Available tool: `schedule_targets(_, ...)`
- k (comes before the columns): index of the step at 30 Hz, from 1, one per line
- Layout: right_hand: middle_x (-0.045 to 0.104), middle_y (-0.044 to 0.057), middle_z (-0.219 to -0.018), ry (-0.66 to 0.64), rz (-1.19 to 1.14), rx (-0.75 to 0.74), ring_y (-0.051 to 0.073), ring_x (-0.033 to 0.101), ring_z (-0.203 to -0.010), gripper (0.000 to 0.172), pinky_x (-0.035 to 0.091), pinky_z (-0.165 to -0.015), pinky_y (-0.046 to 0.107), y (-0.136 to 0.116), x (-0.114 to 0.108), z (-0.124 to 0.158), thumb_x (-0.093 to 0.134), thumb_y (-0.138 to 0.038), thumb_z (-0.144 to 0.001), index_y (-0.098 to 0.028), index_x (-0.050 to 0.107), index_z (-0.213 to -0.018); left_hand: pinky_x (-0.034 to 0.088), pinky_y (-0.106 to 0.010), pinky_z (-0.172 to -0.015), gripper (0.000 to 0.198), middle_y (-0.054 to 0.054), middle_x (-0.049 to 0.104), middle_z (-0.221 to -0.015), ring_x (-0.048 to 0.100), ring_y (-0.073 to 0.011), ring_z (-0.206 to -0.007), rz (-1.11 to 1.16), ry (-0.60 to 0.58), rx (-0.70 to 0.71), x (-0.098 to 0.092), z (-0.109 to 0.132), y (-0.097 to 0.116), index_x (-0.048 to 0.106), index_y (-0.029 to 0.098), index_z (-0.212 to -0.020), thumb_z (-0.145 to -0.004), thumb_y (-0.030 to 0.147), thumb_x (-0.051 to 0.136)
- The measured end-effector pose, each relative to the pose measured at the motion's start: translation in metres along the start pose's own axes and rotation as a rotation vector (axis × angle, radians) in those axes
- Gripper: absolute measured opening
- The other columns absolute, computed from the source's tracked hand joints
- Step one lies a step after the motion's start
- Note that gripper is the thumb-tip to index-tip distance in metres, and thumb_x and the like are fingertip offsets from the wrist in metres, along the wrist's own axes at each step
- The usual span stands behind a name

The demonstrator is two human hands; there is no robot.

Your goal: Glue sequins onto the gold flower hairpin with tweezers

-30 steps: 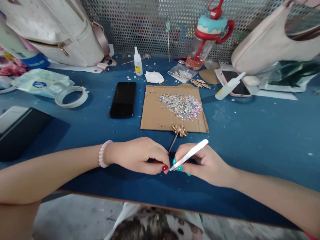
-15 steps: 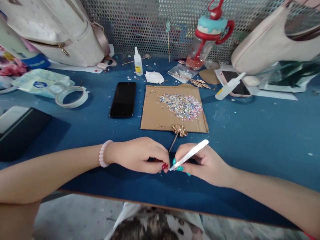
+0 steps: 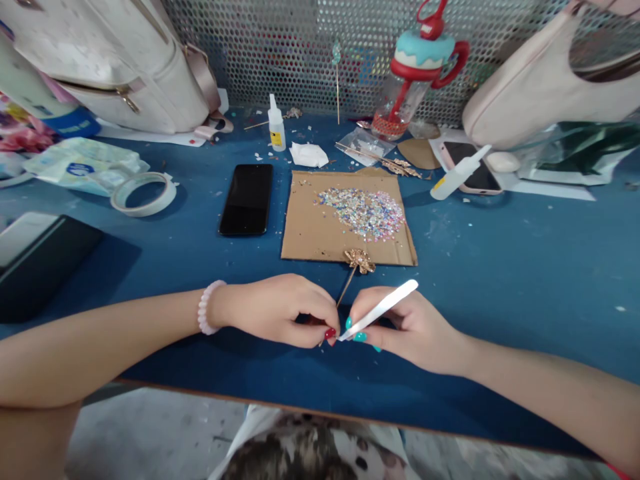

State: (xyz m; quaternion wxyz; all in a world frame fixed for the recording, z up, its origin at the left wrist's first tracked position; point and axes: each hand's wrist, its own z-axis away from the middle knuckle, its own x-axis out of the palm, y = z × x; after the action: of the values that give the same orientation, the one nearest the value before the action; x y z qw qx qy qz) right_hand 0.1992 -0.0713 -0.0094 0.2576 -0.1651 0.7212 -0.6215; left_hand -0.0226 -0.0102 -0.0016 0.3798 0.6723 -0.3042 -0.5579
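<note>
My left hand (image 3: 280,310), with a pink bead bracelet at the wrist, is closed in a pinch around a thin hair stick. The stick's gold flower-shaped head (image 3: 359,261) points away from me, at the front edge of the cardboard sheet (image 3: 306,233). My fingers hide the middle of the stick. In my right hand (image 3: 405,330) are white tweezers (image 3: 387,305), slanting down to the left, their tips right by my left fingertips. Whether the tips grip anything is too small to tell. A heap of small multicoloured shiny bits (image 3: 367,212) lies on the cardboard.
A black phone (image 3: 246,200) lies left of the cardboard, a tape roll (image 3: 143,194) farther left. Small glue bottles (image 3: 277,125) stand behind and to the right. A tumbler (image 3: 420,60) and bags (image 3: 130,60) line the perforated metal back panel (image 3: 280,53). The table edge is near me.
</note>
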Motion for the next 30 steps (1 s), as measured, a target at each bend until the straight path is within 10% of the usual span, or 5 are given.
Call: schedule_targets(30,0.066,0.004,-0.081,0.107,0.263,-0.343,0.009,0.062,-0.075,0.011,0.049,-0.068,0.019,-0.0047,0.0004,0.0046,0.058,-0.006,-0.085,-0.014,0.064,-0.088,0.042,-0.015,-0.056,0.015,-0.003,0.066,-0.076,0.058,-0.009,-0.065,0.271,0.049,-0.214,-0.0038,-0.0021,0.0051,0.066,0.013,-0.087,-0.09,0.021,0.053)
